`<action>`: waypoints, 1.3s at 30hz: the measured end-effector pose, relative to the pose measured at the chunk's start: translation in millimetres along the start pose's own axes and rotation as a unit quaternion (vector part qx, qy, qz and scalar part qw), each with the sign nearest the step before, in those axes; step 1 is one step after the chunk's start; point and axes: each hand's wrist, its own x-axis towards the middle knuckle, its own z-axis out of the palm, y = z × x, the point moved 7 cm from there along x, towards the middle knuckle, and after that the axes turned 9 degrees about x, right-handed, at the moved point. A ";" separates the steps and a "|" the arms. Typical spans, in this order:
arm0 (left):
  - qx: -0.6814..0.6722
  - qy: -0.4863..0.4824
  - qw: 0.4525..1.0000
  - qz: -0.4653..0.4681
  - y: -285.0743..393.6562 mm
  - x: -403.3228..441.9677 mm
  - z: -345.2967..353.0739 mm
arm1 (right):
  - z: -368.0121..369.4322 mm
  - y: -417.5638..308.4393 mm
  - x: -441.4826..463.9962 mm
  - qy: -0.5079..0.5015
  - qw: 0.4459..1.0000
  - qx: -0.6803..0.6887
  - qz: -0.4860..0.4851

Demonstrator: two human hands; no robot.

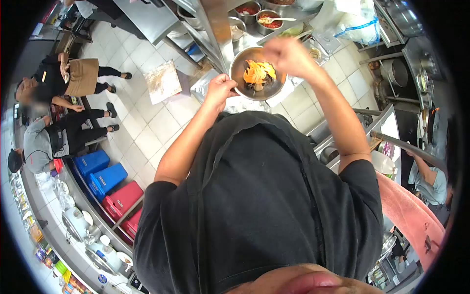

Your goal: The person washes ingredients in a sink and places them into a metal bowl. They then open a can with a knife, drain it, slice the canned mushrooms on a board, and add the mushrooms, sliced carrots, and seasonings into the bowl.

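Observation:
A round metal bowl [238, 62] is held out in front of me over the counter. My left hand [220, 91] grips its rim on the left side, fingers closed on the edge. Inside lie orange strips that look like shredded carrot [258, 72], with dark pieces and a pale brown lump [257, 87] below them. My right hand [289, 55] is at the bowl's upper right edge, smeared by motion. Its fingers look bent, but whether they hold anything cannot be made out.
Beyond the bowl stand metal containers of red food, one with a pale spoon [280, 19]. A plastic bag [360, 29] is at upper right. Two people stand left, near blue bins [108, 178] and red bins [122, 198]. Another person [427, 179] is at right, near a pink towel [406, 213].

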 end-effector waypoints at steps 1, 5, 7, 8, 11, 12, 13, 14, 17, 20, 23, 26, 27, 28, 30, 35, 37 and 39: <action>0.022 0.007 1.000 0.002 -4.3 2.2 -0.9 | 23.0 7.4 -6.1 -0.117 0.989 -0.078 0.036; 0.048 0.013 0.999 0.018 -5.6 3.1 2.9 | -30.7 -18.3 6.2 -0.083 0.996 -0.026 -0.002; 0.037 0.017 0.999 -0.004 -7.2 3.4 4.9 | -97.2 -43.7 24.8 0.037 0.998 0.041 -0.028; 0.029 0.021 0.999 -0.001 -5.8 2.5 4.6 | -130.5 -52.7 34.4 0.084 0.994 0.067 -0.023; 0.000 0.031 1.000 0.003 2.3 -5.7 8.0 | -222.2 -89.6 59.7 0.218 0.973 0.025 -0.076; -0.007 0.030 0.999 0.008 1.0 -5.9 8.2 | -245.6 -82.0 77.0 0.241 0.968 0.019 -0.068; -0.014 0.031 0.999 0.013 0.2 -5.8 7.6 | -262.8 -87.2 93.2 0.249 0.966 0.008 -0.075; -0.017 0.028 0.999 0.015 -0.6 -5.3 7.7 | -270.2 -86.2 110.8 0.238 0.968 -0.008 -0.078; -0.020 0.031 0.999 0.019 0.5 -8.9 6.0 | -280.7 -81.1 165.0 0.202 0.974 -0.048 -0.085; -0.011 0.034 0.999 0.028 4.9 -13.5 8.5 | -274.1 -65.8 210.8 0.154 0.985 -0.053 -0.049; 0.000 0.040 0.999 0.024 9.3 -19.4 9.4 | -273.3 -57.0 238.1 0.112 0.986 -0.113 -0.048; -0.008 0.053 0.998 0.014 4.7 -21.5 5.5 | -271.0 -72.9 238.8 0.097 0.980 -0.157 -0.071; -0.012 0.057 0.998 0.012 2.4 -21.4 4.9 | -273.4 -66.5 247.5 0.102 0.974 -0.180 -0.097; -0.013 0.061 0.998 0.010 -0.9 -21.1 3.6 | -274.2 -61.3 256.0 0.108 0.966 -0.202 -0.122; -0.013 0.067 0.998 0.008 -4.3 -18.8 2.3 | -271.0 -34.9 282.0 0.051 0.976 -0.209 -0.026; -0.012 0.062 0.998 -0.001 -1.6 -17.0 7.1 | -217.7 -1.7 298.8 -0.115 0.932 -0.326 0.110; -0.009 0.055 0.998 0.000 1.7 -17.8 9.5 | -204.9 1.0 302.1 -0.102 0.929 -0.331 0.134; 0.012 0.057 0.998 -0.004 2.8 -20.3 11.6 | -192.8 10.5 311.4 -0.080 0.905 -0.364 0.205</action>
